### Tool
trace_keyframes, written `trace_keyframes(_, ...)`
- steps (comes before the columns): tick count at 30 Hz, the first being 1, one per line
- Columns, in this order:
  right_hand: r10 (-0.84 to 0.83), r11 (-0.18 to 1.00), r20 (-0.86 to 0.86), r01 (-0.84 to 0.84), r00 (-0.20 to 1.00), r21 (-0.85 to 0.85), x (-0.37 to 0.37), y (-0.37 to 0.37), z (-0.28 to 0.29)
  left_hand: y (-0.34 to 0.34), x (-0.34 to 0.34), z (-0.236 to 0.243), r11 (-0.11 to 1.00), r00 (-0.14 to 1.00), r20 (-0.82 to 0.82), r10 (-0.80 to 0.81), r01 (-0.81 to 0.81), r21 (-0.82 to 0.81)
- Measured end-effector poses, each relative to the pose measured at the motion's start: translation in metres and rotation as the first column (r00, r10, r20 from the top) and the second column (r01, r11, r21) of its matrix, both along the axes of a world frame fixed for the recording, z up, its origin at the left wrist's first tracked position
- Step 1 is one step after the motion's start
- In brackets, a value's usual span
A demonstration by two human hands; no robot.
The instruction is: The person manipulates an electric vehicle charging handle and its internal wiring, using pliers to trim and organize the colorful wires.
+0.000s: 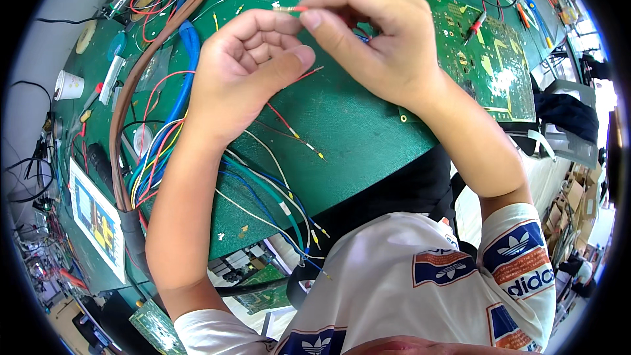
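Note:
My right hand pinches a thin red wire with a small metal tip between thumb and forefinger, above the green work mat. Right beside it, the fingers of my left hand are curled in, close to that tip; whether they grip anything is hidden. A red lead with a bare end sticks out by my left thumb. Beneath my left wrist, a fan of coloured wires spreads over the mat, several ending in yellow ferrules. Another red wire with a white sleeve lies near the middle.
A large green circuit board lies at the right, with a red probe on it. Thick brown cables and a blue cable run along the left. Further left are a paper cup and a printed sheet.

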State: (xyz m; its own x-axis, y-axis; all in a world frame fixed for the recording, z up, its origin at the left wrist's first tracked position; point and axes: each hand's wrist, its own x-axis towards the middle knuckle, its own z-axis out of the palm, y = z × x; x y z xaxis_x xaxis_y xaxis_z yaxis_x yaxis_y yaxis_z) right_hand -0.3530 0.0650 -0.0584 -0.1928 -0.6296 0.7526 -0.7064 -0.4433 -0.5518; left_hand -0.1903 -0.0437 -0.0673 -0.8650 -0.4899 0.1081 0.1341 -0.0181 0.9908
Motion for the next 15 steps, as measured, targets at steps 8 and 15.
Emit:
trace_keyframes(8, 0.218, 0.892, -0.294, -0.068, 0.931, 0.446, -0.008, 0.014, -0.004, -0.015, 0.002, -0.016, 0.992, 0.963, 0.266, 0.046, -0.013, -0.125)
trace_keyframes(15, 0.463, 0.562, -0.298, -0.016, 0.835, 0.827, -0.013, 0.028, 0.004, -0.022, 0.003, -0.026, 0.987, 0.956, 0.284, 0.069, -0.024, -0.161)
